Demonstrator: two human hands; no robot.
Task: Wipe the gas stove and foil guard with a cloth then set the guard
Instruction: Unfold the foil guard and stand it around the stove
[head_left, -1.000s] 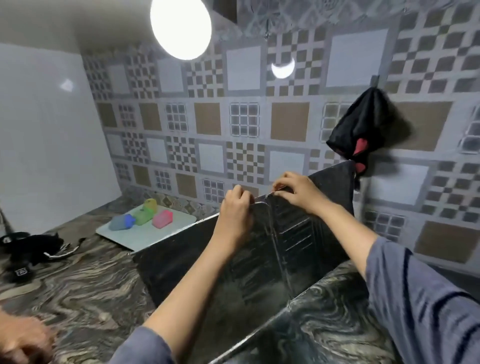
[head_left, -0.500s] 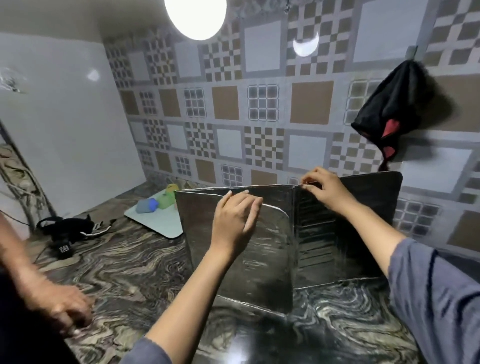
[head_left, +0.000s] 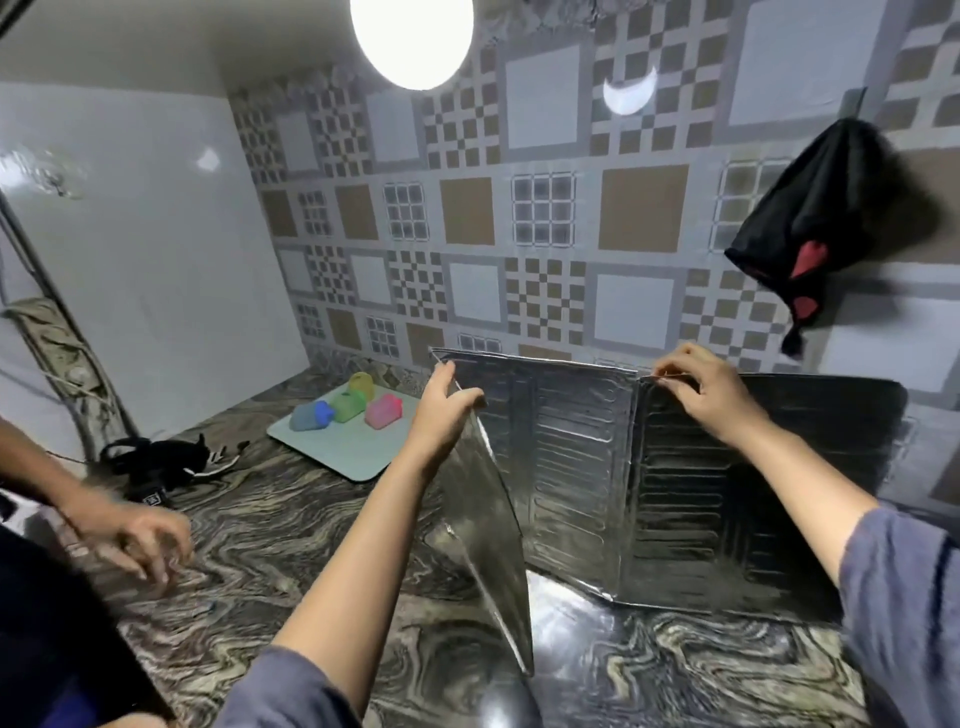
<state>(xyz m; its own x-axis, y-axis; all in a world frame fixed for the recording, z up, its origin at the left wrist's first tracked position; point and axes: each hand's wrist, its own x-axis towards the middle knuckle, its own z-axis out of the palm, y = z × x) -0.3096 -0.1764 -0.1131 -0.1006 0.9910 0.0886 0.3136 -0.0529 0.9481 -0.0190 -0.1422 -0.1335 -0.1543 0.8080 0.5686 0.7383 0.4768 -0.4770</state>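
My left hand (head_left: 441, 410) grips guard (head_left: 576, 467) end panel, right hand (head_left: 711, 389) pinches top fold. Guard upright on counter (head_left: 311, 545). No stove or cloth seen; final placing left.

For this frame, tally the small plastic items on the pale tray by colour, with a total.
Yellow: 1
Green: 1
Blue: 1
Pink: 1
Total: 4, all on the tray, left of the foil guard held by the left hand and right hand.
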